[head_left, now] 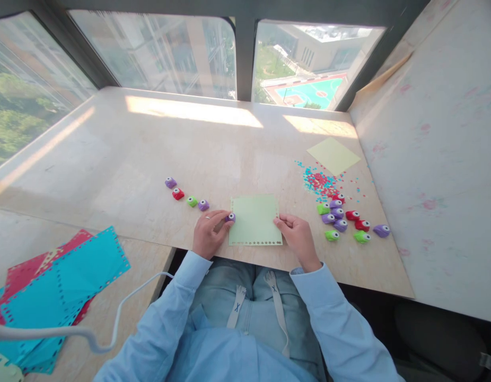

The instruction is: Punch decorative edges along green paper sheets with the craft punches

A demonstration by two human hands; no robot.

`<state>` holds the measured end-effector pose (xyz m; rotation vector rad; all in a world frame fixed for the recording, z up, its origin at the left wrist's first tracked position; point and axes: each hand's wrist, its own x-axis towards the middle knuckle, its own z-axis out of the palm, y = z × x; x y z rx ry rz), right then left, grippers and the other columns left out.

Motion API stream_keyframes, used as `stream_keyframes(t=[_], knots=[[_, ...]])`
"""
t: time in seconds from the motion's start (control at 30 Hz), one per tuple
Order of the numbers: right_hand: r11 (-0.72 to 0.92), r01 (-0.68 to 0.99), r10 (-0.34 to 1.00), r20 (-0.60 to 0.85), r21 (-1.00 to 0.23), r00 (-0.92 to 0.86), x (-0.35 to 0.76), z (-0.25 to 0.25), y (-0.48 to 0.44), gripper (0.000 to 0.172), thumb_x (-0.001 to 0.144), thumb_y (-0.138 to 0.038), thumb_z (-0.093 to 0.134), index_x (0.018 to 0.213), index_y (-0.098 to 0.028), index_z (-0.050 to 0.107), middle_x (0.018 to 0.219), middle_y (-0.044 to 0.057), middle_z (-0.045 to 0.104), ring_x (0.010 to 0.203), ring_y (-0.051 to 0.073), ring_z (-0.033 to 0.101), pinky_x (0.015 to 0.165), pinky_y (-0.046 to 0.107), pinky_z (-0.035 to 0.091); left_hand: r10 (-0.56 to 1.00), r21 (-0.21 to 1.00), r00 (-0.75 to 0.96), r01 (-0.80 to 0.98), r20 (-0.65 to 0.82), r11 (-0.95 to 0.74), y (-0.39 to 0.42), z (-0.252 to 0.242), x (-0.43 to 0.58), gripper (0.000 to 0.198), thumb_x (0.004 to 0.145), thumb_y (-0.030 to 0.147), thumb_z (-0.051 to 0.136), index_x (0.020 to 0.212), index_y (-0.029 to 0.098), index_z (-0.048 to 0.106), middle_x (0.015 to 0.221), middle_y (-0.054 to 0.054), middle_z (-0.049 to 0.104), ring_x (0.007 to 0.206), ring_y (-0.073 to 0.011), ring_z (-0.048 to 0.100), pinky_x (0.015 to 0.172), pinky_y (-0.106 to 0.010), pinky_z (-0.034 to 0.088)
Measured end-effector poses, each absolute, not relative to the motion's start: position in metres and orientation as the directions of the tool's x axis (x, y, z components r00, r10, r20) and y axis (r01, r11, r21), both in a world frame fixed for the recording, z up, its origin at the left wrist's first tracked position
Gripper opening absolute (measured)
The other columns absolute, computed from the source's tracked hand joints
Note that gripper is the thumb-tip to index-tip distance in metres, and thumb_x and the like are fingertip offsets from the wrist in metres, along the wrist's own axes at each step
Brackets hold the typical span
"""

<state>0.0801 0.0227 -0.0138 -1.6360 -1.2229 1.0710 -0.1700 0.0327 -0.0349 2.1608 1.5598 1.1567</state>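
Observation:
A pale green sheet of paper [254, 220] lies at the table's front edge, with a row of punched star shapes along its near edge and small holes at its sides. My left hand [210, 232] is closed around a small purple craft punch [230, 217] at the sheet's left edge. At the right edge, my right hand [296, 236] pinches the paper between thumb and fingers. Left of the sheet stand several more punches, among them a purple one [203, 205], a green one [192, 201] and a red one [177, 194].
On the right, several red, green and purple punches [341, 225] stand by a heap of blue and red paper bits [321, 182]. Behind them lies a pale yellow sheet [333, 156]. Punched blue sheets [66, 286] and red ones [20, 278] lie at left, near a white cable [117, 318].

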Motion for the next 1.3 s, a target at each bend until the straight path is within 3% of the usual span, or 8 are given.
stream_keyframes(t=[0.1,0.23,0.3,0.4,0.53,1.3], knots=[[-0.102,0.443,0.983,-0.021,-0.890,0.184,0.077,-0.008,0.017,0.040,0.083,-0.049,0.062,0.102,-0.016,0.073,0.092,0.011,0.076,0.080,0.024,0.070,0.073,0.036,0.056,0.891,0.621,0.112,0.678,0.441,-0.393,0.031,-0.034,-0.171,0.025,0.087,0.031,0.064,0.110,0.020,0.069,0.110,-0.009,0.071,0.103,-0.0230,0.064,0.093,-0.041,0.052],[0.048,0.826,0.940,0.306,-0.561,0.154,0.074,0.006,0.009,0.042,0.091,-0.046,0.054,0.115,-0.015,0.067,0.096,0.014,0.068,0.082,0.024,0.064,0.073,0.038,0.052,0.904,0.653,0.105,0.657,0.415,-0.376,0.030,-0.032,-0.172,0.029,0.088,0.031,0.064,0.115,0.021,0.067,0.116,-0.009,0.068,0.109,-0.0234,0.063,0.095,-0.042,0.052],[0.163,0.886,0.930,0.367,-0.433,0.008,0.072,0.010,0.008,0.037,0.094,-0.041,0.052,0.116,-0.015,0.066,0.099,0.014,0.066,0.091,0.025,0.062,0.078,0.039,0.051,0.902,0.647,0.116,0.659,0.416,-0.383,0.030,-0.031,-0.172,0.028,0.088,0.031,0.063,0.114,0.022,0.068,0.115,-0.008,0.069,0.107,-0.0232,0.063,0.095,-0.042,0.052],[0.432,0.832,0.886,0.334,-0.347,-0.321,0.065,0.007,0.012,0.030,0.095,-0.035,0.052,0.117,-0.018,0.064,0.119,0.015,0.063,0.112,0.027,0.057,0.092,0.042,0.046,0.895,0.635,0.135,0.660,0.426,-0.402,0.030,-0.031,-0.172,0.026,0.089,0.030,0.062,0.113,0.023,0.068,0.113,-0.008,0.070,0.105,-0.0222,0.064,0.093,-0.042,0.052],[0.559,0.753,0.829,0.254,-0.347,-0.498,0.056,-0.009,0.021,0.028,0.094,-0.034,0.053,0.118,-0.022,0.064,0.136,0.013,0.058,0.129,0.028,0.049,0.101,0.045,0.040,0.887,0.634,0.158,0.646,0.434,-0.425,0.031,-0.030,-0.173,0.022,0.091,0.027,0.061,0.111,0.024,0.069,0.107,-0.006,0.073,0.100,-0.0205,0.066,0.090,-0.041,0.052],[0.523,0.764,0.853,0.240,-0.378,-0.464,0.054,-0.017,0.025,0.029,0.096,-0.030,0.051,0.120,-0.022,0.064,0.137,0.012,0.058,0.131,0.027,0.048,0.104,0.045,0.037,0.926,0.697,0.130,0.624,0.354,-0.354,0.031,-0.021,-0.173,0.023,0.087,0.026,0.066,0.109,0.025,0.070,0.105,-0.005,0.074,0.096,-0.0212,0.068,0.087,-0.040,0.054]])
